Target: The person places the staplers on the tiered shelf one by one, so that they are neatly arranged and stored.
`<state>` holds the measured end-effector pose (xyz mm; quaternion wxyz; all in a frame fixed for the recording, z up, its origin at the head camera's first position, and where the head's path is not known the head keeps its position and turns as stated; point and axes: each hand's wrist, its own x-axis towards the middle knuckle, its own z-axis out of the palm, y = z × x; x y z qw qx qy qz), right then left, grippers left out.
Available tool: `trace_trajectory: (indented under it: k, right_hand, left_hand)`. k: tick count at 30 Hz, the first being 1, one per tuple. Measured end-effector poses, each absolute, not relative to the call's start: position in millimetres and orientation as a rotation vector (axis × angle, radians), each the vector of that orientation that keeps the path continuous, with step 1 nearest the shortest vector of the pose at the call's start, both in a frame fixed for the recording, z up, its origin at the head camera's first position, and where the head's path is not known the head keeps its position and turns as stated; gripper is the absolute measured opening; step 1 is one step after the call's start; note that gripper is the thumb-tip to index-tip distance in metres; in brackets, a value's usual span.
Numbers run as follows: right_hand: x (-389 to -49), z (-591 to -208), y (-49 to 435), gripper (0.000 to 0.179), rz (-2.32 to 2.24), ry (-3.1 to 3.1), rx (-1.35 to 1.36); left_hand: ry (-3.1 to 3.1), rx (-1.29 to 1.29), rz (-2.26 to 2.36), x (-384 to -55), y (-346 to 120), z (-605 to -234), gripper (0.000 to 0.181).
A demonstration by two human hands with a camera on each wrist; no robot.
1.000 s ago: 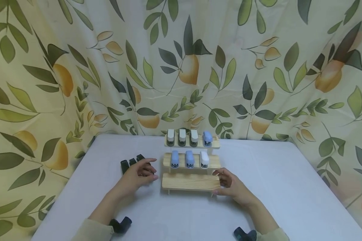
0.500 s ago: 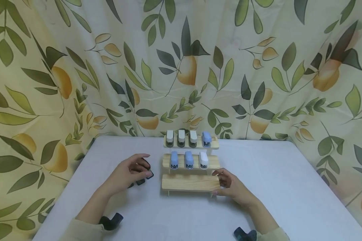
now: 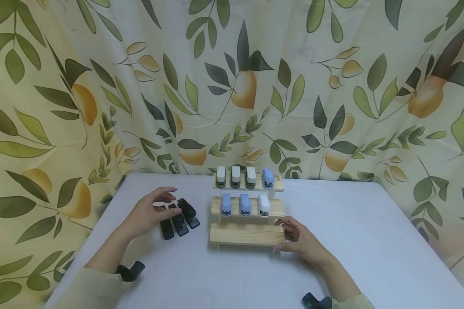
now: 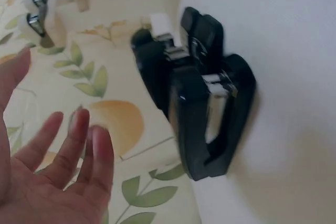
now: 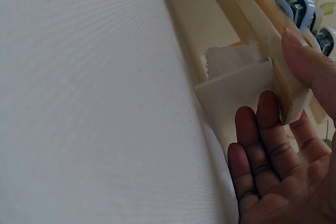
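Observation:
My left hand (image 3: pixel 145 214) hovers just left of three black staplers (image 3: pixel 179 223) lying side by side on the white table. Its fingers are loosely bent and hold nothing; in the left wrist view a gap separates the fingers (image 4: pixel 79 150) from the staplers (image 4: pixel 210 108). At the right end of the lowest step of a three-step wooden display rack (image 3: pixel 247 234), my right hand (image 3: pixel 303 242) holds the board's end. The right wrist view has the thumb (image 5: pixel 302 56) against the board (image 5: pixel 286 85), the other fingers curled by its end and underside.
Two blue staplers (image 3: pixel 245 205) and a white stapler (image 3: pixel 264 205) stand on the middle step. The top step carries three white-and-dark staplers (image 3: pixel 235 177) and a blue stapler (image 3: pixel 268 178). A patterned curtain (image 3: pixel 232 86) hangs behind the table (image 3: pixel 352 231).
My left hand has drawn back leftward from above the black staplers, which now show more fully. The right hand keeps its place on the rack.

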<state>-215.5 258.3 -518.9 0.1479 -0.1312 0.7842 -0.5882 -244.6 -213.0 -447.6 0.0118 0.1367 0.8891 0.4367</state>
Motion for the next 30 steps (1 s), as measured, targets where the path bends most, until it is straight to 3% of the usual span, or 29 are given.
trace_trajectory:
  k: [15,30]
  right_hand:
    - [-215.7,-518.4,257.8,0.073,-1.666,2.266,-0.343]
    - [-214.8,-515.0,257.4,0.073,-1.647,2.278,-0.344]
  left_hand:
    - [2.842,0.165,0.901,-262.8,-193.6,-472.6,0.121]
    - [2.819,0.123,0.803,-283.8,-184.1,-489.8,0.122]
